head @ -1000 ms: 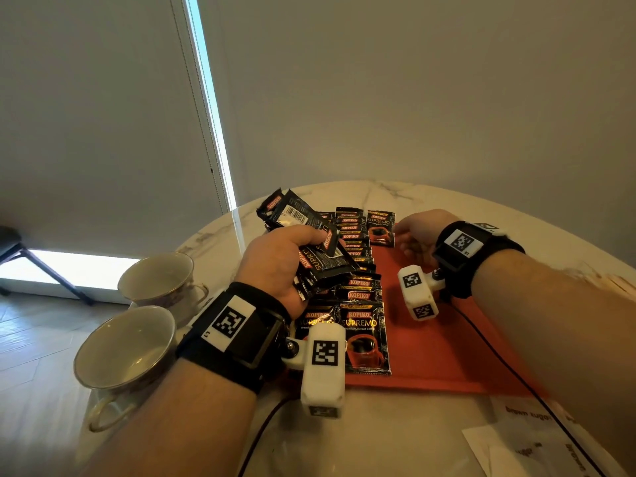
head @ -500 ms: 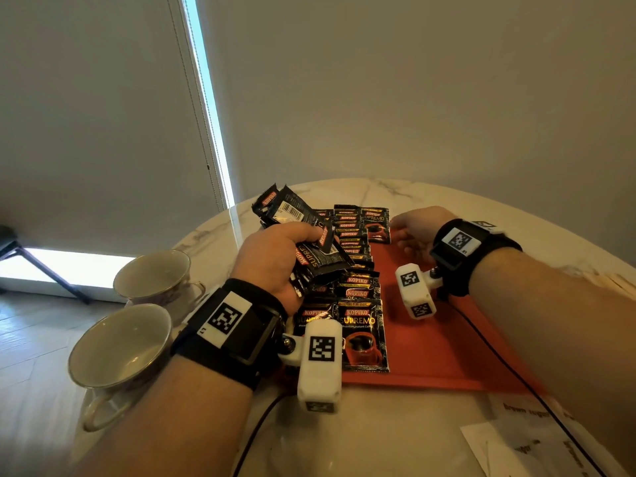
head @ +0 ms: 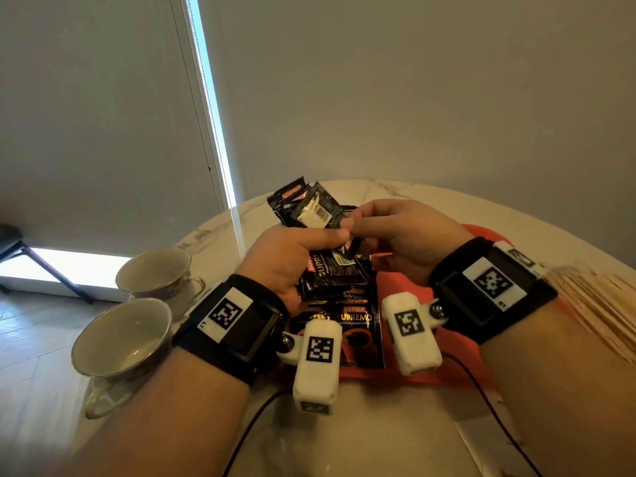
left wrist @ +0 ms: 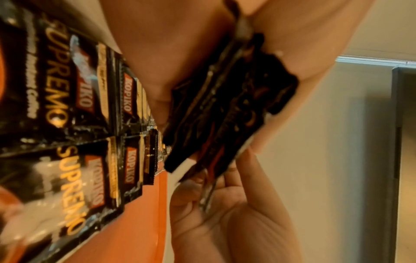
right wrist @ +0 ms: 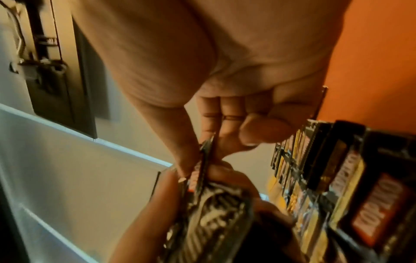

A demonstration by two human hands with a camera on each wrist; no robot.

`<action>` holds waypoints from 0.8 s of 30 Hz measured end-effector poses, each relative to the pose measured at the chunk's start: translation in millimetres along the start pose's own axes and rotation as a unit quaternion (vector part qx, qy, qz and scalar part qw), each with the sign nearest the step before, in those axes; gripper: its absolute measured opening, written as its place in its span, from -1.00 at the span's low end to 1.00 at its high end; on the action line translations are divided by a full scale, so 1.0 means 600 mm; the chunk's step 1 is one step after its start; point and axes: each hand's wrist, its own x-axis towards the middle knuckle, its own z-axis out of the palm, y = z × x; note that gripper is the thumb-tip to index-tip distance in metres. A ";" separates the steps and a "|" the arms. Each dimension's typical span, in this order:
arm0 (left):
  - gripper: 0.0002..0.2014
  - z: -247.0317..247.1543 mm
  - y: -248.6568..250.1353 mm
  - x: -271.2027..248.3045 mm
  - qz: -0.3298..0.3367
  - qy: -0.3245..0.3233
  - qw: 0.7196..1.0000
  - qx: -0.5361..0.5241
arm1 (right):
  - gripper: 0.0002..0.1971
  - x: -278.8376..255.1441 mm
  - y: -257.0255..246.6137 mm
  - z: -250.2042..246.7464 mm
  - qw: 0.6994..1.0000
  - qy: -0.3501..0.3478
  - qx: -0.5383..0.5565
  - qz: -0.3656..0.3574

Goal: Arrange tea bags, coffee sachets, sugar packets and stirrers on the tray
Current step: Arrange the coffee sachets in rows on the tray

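My left hand (head: 309, 249) grips a fanned bunch of black coffee sachets (head: 311, 210) above the orange tray (head: 457, 352). My right hand (head: 385, 228) has come across and pinches one sachet (right wrist: 206, 160) of that bunch between thumb and forefinger. The left wrist view shows the bunch (left wrist: 227, 110) edge-on with the right hand's fingers (left wrist: 225, 195) under it. Below the hands, more coffee sachets (head: 347, 321) lie overlapped in rows on the tray's left part; most of them are hidden by my hands.
Two empty cups (head: 120, 339) (head: 155, 271) stand on the marble table (head: 378, 442) at the left edge. A pile of wooden stirrers (head: 599, 304) lies right of the tray. White paper packets (head: 495, 452) lie at the near right. A cable (head: 481, 390) crosses the tray.
My right hand has left the far end of the sachet rows and moved left and up to the bunch in my left hand, where it now pinches a sachet. The left hand rose a little.
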 end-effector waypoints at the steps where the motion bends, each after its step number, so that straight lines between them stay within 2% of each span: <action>1: -0.51 0.000 0.000 -0.002 -0.002 -0.017 1.000 -0.013 | -0.70 -0.002 0.004 0.001 1.000 0.006 0.014 -0.009; 3: -0.62 0.002 0.004 -0.003 -0.001 -0.032 0.998 -0.053 | -0.78 -0.003 0.008 0.000 0.999 0.006 0.045 -0.024; 7: -0.51 -0.002 0.007 0.000 0.002 -0.018 0.996 -0.092 | -0.84 -0.006 -0.004 -0.010 0.996 0.015 0.073 -0.052; 8: -0.54 -0.002 0.008 0.001 0.006 -0.015 0.995 -0.099 | -0.85 -0.006 -0.008 -0.015 0.994 0.024 0.086 -0.061; 11: -0.79 -0.008 0.012 0.005 0.015 -0.004 0.992 -0.124 | -0.76 -0.006 -0.017 -0.027 0.983 0.056 0.145 -0.096; 13: -0.72 -0.008 0.013 0.003 0.011 0.013 0.994 -0.111 | -0.66 -0.003 -0.015 -0.030 0.977 0.069 0.155 -0.132; 16: -0.54 -0.007 0.009 0.005 0.014 0.025 0.996 -0.084 | -0.68 -0.001 -0.010 -0.021 0.977 0.057 0.119 -0.167; 20: -0.69 -0.003 0.012 -0.005 0.011 -0.005 0.997 -0.079 | -0.64 0.000 0.000 -0.011 0.982 0.067 0.018 -0.177; 22: -0.63 -0.002 0.011 -0.009 0.005 -0.022 0.998 -0.062 | -0.60 0.002 0.003 -0.010 0.979 0.087 -0.018 -0.183; 24: -0.62 -0.001 0.009 -0.010 0.001 -0.020 1.000 -0.024 | -0.59 0.002 0.001 -0.010 0.980 0.095 -0.010 -0.172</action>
